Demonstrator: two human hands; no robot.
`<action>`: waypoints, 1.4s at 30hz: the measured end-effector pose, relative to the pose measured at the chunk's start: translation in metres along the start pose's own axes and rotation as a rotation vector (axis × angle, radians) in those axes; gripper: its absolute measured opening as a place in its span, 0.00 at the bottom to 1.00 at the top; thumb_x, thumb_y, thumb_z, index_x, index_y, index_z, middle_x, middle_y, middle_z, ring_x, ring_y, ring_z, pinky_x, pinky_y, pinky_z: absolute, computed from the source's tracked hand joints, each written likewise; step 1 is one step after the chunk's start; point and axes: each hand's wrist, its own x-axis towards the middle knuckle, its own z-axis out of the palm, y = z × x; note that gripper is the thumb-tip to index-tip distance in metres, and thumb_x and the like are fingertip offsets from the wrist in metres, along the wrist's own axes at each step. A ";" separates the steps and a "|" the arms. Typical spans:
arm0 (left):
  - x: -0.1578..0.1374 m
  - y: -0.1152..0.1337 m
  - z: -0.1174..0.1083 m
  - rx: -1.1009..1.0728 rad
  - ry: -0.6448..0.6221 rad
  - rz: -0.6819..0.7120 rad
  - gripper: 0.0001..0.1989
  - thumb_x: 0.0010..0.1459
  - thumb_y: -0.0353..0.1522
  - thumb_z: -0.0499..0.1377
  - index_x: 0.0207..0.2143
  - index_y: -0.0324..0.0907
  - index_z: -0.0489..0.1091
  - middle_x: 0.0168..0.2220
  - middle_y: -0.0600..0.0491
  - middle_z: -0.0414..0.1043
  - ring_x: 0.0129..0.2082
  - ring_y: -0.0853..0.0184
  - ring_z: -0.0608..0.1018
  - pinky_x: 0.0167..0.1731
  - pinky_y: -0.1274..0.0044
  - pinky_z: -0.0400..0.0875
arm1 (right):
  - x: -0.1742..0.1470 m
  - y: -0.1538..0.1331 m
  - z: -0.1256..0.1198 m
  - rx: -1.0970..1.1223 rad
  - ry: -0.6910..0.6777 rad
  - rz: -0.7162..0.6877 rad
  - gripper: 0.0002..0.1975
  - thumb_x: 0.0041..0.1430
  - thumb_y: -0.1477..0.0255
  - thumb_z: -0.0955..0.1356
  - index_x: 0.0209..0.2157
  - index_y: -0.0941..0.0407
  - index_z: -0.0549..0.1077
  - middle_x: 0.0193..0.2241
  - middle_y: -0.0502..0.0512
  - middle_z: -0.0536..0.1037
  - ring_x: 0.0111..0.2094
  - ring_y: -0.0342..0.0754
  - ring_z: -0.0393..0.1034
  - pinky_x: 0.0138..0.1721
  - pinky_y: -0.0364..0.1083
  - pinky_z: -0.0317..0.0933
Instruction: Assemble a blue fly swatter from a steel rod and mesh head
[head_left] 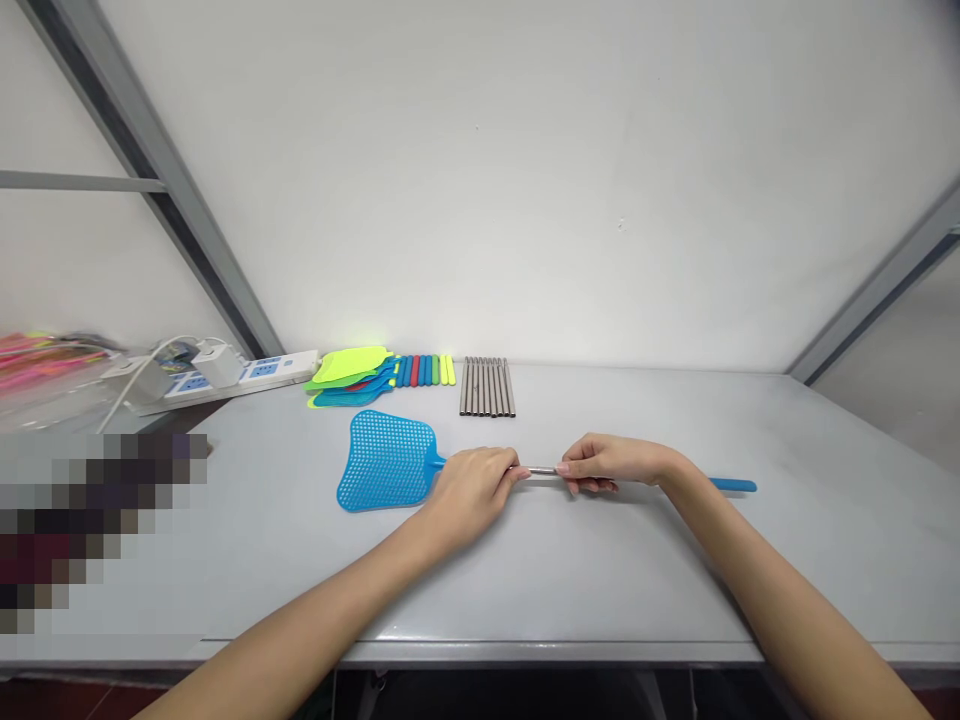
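Observation:
A blue fly swatter (390, 460) with a perforated head lies across the grey table, its head to the left. My left hand (480, 485) is closed around its metal shaft close to the head. Farther right, my right hand (611, 462) pinches the same shaft between thumb and fingers. A short stretch of bare metal shaft (543, 470) shows between the two hands. Past my right wrist, the blue handle (733, 485) sticks out at the right end. My wrist and forearm hide the part of the shaft before it.
Behind the swatter, a stack of coloured swatter heads (351, 366), a row of coloured handles (424, 371) and several metal tubes (486, 387) lie near the wall. A white power strip (274, 372) with chargers stands at the back left, beside plastic-wrapped pink items (45, 365).

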 end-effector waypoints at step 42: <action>0.000 -0.004 0.002 -0.087 -0.066 -0.051 0.17 0.58 0.40 0.40 0.30 0.43 0.64 0.28 0.54 0.70 0.28 0.69 0.70 0.23 0.79 0.55 | 0.005 -0.001 0.006 0.035 -0.004 0.000 0.20 0.52 0.58 0.60 0.24 0.62 0.68 0.12 0.44 0.54 0.15 0.36 0.47 0.18 0.39 0.42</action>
